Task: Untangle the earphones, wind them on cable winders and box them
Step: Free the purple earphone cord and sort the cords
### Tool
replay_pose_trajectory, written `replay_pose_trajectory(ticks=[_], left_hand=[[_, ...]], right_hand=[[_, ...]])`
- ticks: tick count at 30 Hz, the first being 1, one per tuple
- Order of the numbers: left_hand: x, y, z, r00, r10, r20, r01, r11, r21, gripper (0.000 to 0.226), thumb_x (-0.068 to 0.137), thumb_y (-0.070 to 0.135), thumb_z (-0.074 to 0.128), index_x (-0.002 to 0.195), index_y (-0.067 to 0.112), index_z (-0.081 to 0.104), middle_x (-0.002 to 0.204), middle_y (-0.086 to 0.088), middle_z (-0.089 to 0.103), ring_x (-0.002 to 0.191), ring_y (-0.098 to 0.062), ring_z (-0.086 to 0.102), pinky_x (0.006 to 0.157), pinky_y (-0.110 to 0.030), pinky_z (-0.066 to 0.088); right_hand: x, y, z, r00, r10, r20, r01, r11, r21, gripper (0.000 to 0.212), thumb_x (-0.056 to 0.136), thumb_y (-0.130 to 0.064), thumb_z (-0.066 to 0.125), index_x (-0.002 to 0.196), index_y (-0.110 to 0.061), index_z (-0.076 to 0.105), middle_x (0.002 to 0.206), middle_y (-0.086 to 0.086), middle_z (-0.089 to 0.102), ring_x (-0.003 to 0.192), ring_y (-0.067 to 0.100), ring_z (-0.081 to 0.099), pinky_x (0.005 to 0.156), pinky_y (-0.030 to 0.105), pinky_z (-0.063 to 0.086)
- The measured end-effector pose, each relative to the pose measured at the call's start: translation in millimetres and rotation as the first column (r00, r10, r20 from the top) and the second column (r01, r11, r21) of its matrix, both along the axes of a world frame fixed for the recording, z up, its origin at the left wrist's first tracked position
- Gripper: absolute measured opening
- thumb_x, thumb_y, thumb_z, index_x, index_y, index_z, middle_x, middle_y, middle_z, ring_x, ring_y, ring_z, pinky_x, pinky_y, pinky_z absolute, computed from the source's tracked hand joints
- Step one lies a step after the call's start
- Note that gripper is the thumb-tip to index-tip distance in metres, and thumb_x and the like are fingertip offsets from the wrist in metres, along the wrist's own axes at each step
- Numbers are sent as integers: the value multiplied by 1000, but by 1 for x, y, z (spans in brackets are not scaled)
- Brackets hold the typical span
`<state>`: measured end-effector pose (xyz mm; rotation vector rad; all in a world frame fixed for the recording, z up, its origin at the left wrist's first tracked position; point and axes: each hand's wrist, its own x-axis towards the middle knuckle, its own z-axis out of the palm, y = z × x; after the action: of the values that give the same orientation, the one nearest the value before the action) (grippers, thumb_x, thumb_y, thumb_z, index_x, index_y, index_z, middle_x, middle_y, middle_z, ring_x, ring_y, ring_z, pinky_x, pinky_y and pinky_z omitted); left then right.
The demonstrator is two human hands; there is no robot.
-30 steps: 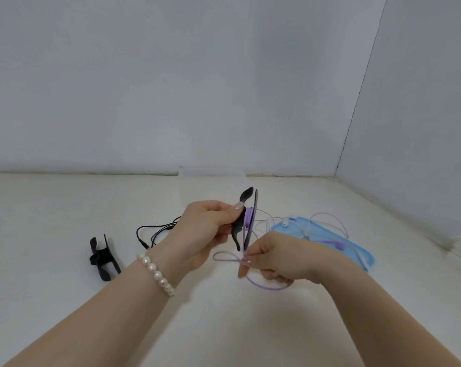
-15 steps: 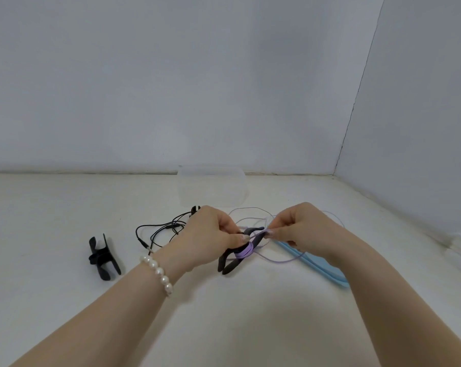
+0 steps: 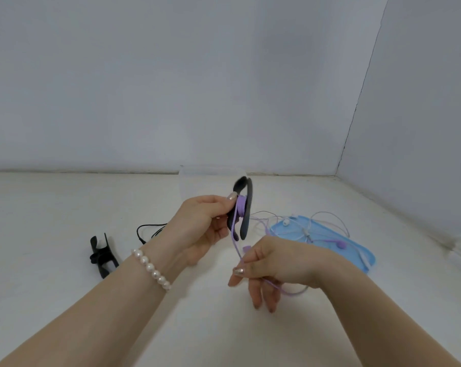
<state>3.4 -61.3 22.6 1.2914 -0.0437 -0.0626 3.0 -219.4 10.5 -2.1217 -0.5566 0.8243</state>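
Observation:
My left hand (image 3: 205, 223) grips a black cable winder (image 3: 244, 207) upright above the table, with purple cable coiled round its core. The purple earphone cable (image 3: 236, 242) runs down from the winder to my right hand (image 3: 266, 263), which pinches it between thumb and forefinger. A loose loop of it trails under that hand. A purple earbud (image 3: 340, 244) and white earphones (image 3: 303, 229) lie on the blue lid (image 3: 356, 250) at right. A second black winder (image 3: 103, 254) lies on the table at left. Black earphones (image 3: 149, 230) lie behind my left wrist.
A clear plastic box (image 3: 210, 181) stands at the back by the wall, partly behind the winder. Walls close the back and right sides of the white table (image 3: 51, 221).
The winder went from lying tilted low between both hands to standing upright and higher. My right hand dropped from beside the winder to below it, pulling the purple cable down.

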Motion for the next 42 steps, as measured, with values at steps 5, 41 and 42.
replay_pose_trajectory(ticks=[5,41,42], left_hand=[[-2,0,0,998,-50,37,46,994,100,13,75,16,64,74,3,65,57,-2,64,52,-13,53,55,-22,43],[4,2,-12,984,-113,139,-2,769,639,7,80,13,71,75,9,71,61,0,65,49,1,53,50,-9,38],[3,2,-11,984,-120,133,16,796,605,8,81,10,70,73,10,70,57,4,64,47,2,52,48,-8,38]], right_hand=[[8,-19,5,990,-119,77,114,992,56,19,92,-22,57,91,-12,73,45,-3,42,46,14,31,46,21,27],[16,-29,19,777,-630,6,578,717,389,26,87,-12,58,62,-7,59,46,-1,28,38,10,18,41,19,12],[17,-31,20,768,-624,-143,616,658,433,27,89,-14,56,63,-7,56,45,-3,24,36,8,16,40,18,11]])
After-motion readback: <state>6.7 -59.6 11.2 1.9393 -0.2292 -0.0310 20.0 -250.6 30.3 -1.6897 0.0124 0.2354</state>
